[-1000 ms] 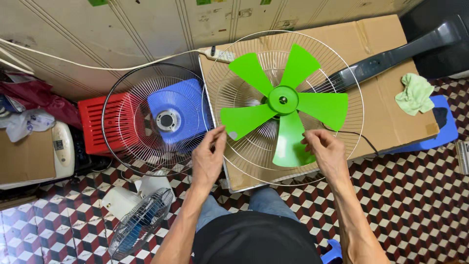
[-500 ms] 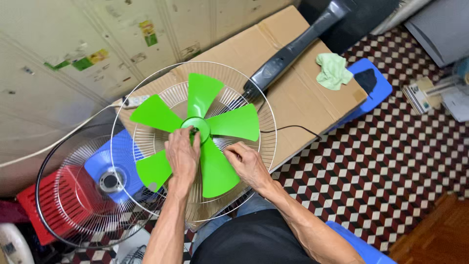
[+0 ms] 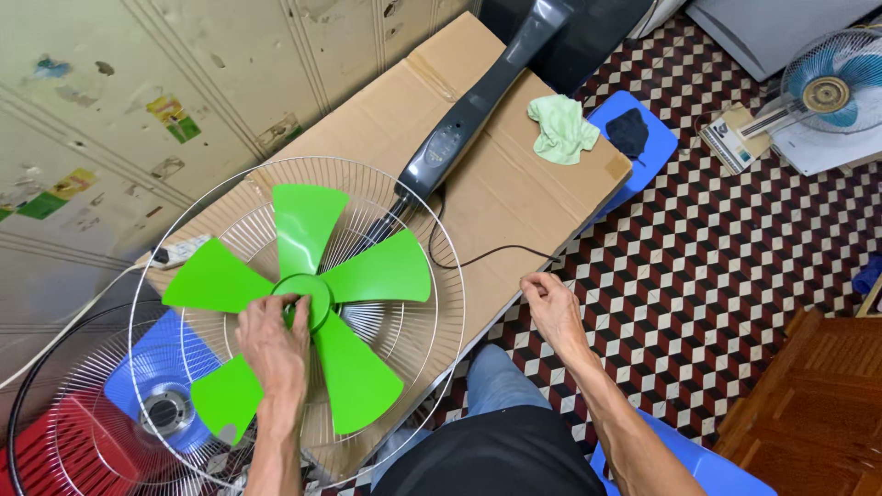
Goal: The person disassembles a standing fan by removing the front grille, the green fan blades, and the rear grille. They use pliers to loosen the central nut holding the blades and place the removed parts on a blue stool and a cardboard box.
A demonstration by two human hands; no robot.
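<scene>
The left hand (image 3: 276, 344) lies on the hub of the green fan blade (image 3: 308, 298), fingers curled over the hub's centre and gripping it. The right hand (image 3: 551, 308) hovers loosely closed over the checkered floor (image 3: 735, 230), off the corner of the cardboard surface (image 3: 496, 174), holding nothing visible. The blade sits inside a white wire guard (image 3: 432, 239) resting on the cardboard. Left of it lies a second guard (image 3: 55, 404) over a blue stool. Farther off, a dark fan stand (image 3: 469, 115) crosses the cardboard beside a pale green cloth (image 3: 560, 129).
</scene>
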